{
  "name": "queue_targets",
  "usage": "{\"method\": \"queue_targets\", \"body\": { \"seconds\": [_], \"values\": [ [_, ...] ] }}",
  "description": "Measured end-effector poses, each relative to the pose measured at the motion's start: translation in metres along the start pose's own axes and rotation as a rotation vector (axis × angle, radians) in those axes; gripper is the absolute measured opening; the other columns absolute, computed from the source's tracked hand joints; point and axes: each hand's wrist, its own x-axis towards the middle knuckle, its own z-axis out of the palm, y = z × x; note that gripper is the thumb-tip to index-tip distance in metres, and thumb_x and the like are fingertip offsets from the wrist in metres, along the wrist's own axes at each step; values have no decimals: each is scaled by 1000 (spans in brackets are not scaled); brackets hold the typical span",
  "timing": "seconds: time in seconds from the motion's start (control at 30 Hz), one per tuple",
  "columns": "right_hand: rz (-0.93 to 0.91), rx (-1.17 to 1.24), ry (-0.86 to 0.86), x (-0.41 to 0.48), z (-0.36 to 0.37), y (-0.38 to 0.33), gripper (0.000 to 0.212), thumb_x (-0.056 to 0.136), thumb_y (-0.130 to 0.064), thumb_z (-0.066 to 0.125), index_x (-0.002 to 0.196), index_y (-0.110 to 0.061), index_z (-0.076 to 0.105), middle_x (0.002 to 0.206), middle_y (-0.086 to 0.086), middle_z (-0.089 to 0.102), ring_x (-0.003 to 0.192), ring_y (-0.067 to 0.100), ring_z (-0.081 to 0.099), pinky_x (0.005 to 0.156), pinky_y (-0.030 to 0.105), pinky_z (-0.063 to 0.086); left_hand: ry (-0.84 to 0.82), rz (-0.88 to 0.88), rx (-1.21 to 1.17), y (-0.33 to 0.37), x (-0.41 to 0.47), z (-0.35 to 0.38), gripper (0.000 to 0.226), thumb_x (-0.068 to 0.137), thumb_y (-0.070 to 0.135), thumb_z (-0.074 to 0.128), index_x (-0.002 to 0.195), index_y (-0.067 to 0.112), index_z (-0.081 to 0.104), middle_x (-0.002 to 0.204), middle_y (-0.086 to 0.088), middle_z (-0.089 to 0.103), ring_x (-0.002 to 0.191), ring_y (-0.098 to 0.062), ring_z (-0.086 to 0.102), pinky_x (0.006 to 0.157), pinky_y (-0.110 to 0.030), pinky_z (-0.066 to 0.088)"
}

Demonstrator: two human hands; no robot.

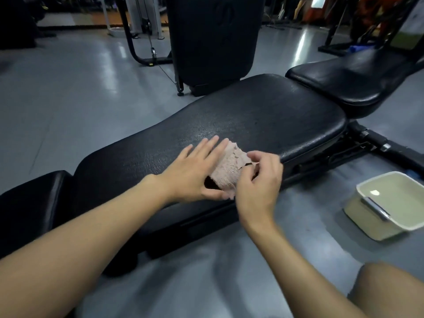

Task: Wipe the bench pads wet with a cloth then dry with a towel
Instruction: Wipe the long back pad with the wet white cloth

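Beyond the cloth (229, 167) the long pad (263, 115) lies bare; a basin (387, 203) seemingly crowds the right floor.

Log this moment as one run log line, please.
stage: cloth handling | left hand: flat, open beside pink cloth | right hand: pinching cloth edge | cloth on long bench pad | tub on floor
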Motion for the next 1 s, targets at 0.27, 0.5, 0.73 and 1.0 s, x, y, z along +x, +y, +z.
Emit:
{"method": "queue_targets", "body": {
  "seconds": [0.27,0.5,0.73,1.0],
  "values": [
    [-14,-669,-71,-29,53,11,43,98,-34,36,130,-24,62,156,4,41,144,22,35,103,46,28,-167,-158,-100,-29,7,-22,57,103,32,28,155,46,8,168,6,-1,154,-25,-6,118,-66,6],
    [306,-472,115,-79,85,-2,57,101,-29,27,156,-14,26,165,21,9,151,33,15,119,52,25,-207,-186,-104,-28,27,-16,52,98,64,26,147,60,9,167,5,-2,153,-32,-7,109,-77,8],
    [532,-184,225,-26,99,-4,73,94,-40,29,160,-14,10,162,25,-15,150,40,6,121,46,14,-251,-126,-148,-46,40,-19,52,89,69,29,139,66,13,159,0,12,152,-30,3,107,-73,25],
    [472,-139,304,23,69,26,81,79,-31,46,158,-27,24,165,6,-17,153,27,2,119,46,25,-211,-121,-106,-40,36,-20,48,94,63,34,138,64,14,151,-1,16,147,-32,11,100,-74,31]
  ]
}}
